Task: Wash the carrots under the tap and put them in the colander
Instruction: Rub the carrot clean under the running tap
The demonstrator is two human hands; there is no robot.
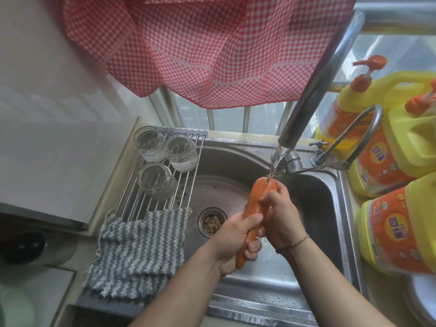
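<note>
Carrot (256,206) over the sink (313,267) basin, long axis running from near edge up toward the tap (313,90); thick end up under the running stream, thin tip toward me. My left hand (236,241) grips the lower half, fingers curled round. My right hand (280,215) wraps the upper part, fingers pressed together against it.

Soft daylight comes through the window (226,119) behind the sink (306,286), whose wet steel glints. Edges bow and blur, and the counter's (28,286) left corner is dim.
</note>
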